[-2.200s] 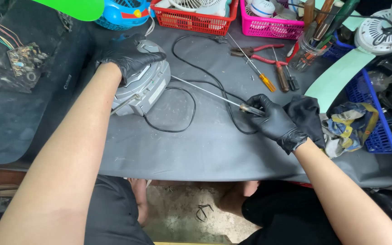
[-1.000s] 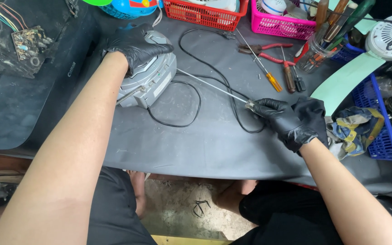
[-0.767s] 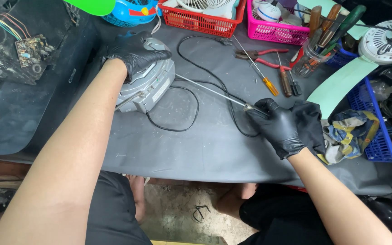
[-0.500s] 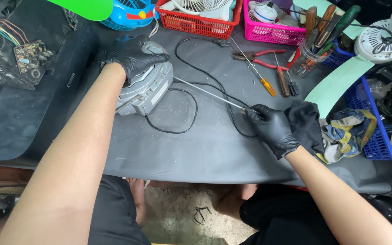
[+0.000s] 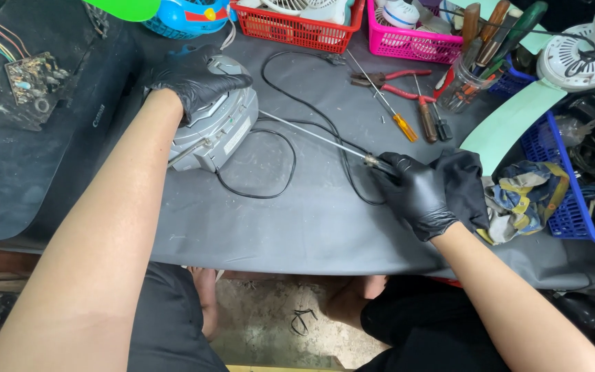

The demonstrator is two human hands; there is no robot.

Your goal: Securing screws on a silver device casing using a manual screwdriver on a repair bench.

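my right hand (image 5: 427, 195), in a black glove, is curled tight round the handle end of a long thin screwdriver (image 5: 311, 133), whose shaft runs up and left until its tip meets the side of the grey casing (image 5: 218, 131); the low, flat angle looks chosen so the tip goes straight into a recess there, though i cannot see the tip's seat. my left hand (image 5: 194, 77), also gloved, lies spread over the top of the casing, fingers wrapped down its far edge, pressing it to the mat (image 5: 311, 227) so it does not slide under the push. a black cord (image 5: 280, 182) loops from the casing under the shaft and past my right hand. beyond, an orange-handled driver (image 5: 388, 114) and red pliers (image 5: 388, 81) lie near, then a jar of tools (image 5: 473, 76), a red basket (image 5: 297, 27), a pink basket (image 5: 418, 41) and a blue crate (image 5: 566, 186) with rags. a circuit board (image 5: 32, 79) sits far left. the mat is dark grey and scuffed; below its edge, bare concrete floor.
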